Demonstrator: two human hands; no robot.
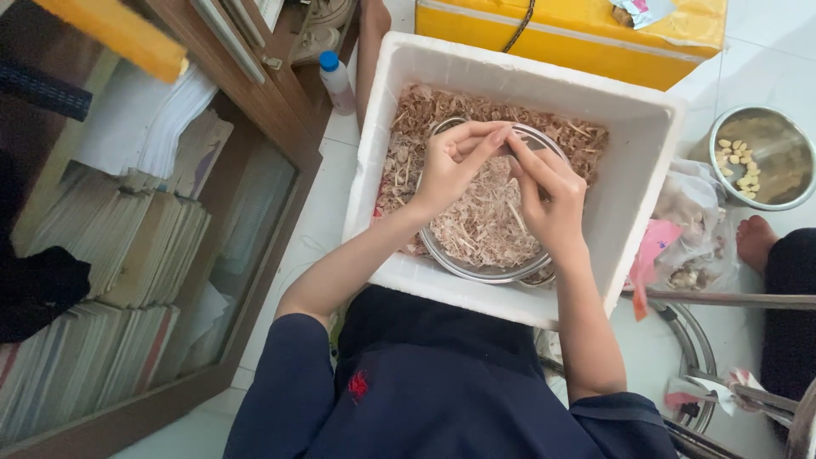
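Plainly, both hands, left [449,170] and right [551,197], had fingertips pinched together on a small clove [507,144], barely visible, over the steel bowl [476,268] of papery peels in the foam box [629,119], light, firm, best nipped at its ends.

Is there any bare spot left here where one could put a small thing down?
Bare white floor runs between the foam box and the wooden cabinet. Inside the box it is crowded: both hands, left hand and right hand, work above a husk-filled metal bowl.
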